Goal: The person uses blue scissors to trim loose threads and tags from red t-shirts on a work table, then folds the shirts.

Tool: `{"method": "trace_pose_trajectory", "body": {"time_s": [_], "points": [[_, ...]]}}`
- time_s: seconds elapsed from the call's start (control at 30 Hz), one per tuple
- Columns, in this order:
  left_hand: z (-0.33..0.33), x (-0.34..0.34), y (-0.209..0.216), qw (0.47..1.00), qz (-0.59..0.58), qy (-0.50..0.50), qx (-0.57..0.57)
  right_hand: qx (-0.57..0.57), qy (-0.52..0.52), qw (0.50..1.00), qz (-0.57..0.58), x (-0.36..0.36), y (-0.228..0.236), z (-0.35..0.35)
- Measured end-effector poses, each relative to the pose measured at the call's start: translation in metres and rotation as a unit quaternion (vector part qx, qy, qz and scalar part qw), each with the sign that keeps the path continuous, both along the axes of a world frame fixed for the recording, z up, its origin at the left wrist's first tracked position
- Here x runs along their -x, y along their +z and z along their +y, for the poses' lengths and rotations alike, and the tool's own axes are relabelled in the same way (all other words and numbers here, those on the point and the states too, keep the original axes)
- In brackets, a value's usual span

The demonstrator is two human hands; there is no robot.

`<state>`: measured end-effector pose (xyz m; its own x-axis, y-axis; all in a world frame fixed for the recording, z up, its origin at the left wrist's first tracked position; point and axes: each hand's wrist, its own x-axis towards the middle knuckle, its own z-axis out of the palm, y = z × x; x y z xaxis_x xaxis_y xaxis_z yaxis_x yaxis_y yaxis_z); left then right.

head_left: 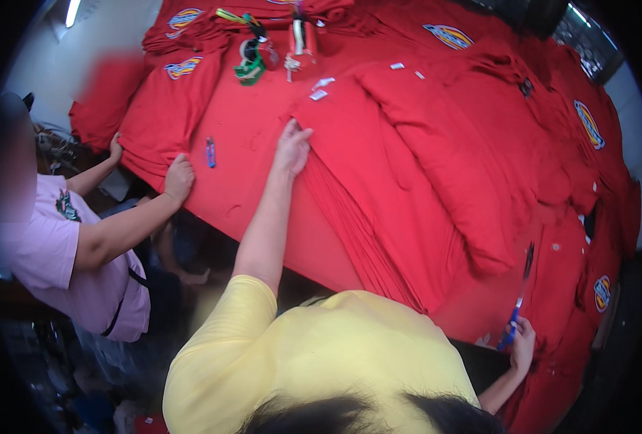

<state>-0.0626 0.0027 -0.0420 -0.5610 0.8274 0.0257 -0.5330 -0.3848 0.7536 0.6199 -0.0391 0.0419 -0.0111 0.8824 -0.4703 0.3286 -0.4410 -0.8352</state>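
Head view, left hand (293,148): reached far in over the counter (234,123), fingers part bent at the upper-left corner of the spread red cloth (408,166) – can't tell if pinching or just resting.
Right hand (521,346): at the counter's near edge, toward the right corner; fingers closed round the handles of the blue-handled scissors (510,331).
Scissors: blades point away from the wearer, over the counter, just right of the red cloth.
Red cloth: middle of the counter, loose lengthwise folds, left side slanting down to the near edge.
Labels: small white tags (319,95), just beyond the cloth's upper-left corner.
Cutter: blue box cutter (211,152), near the counter's left end.
Far edge side: green tape dispenser (247,72) beside a red pen holder (303,54).
Co-worker (93,264): lilac shirt, left end – both hands on a folded red garment (172,119).
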Motion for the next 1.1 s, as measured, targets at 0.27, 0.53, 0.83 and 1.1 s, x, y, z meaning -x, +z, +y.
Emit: {"method": "trace_pose_trajectory", "body": {"time_s": [0.27,0.53,0.83,1.1], "points": [[-0.004,-0.012,0.005,0.997,0.074,0.003,-0.015,-0.134,0.104,0.965,0.200,0.104,0.041,0.039],[-0.003,-0.023,0.011,0.992,0.060,0.065,0.086,-0.067,0.278,0.901,0.327,0.250,0.008,0.068],[-0.009,-0.027,0.019,0.987,0.100,0.062,0.110,-0.146,0.301,0.898,0.285,0.331,-0.065,0.058],[-0.003,-0.023,0.014,0.991,0.034,0.081,0.105,-0.173,0.312,0.893,0.275,0.334,-0.061,0.057]]}}
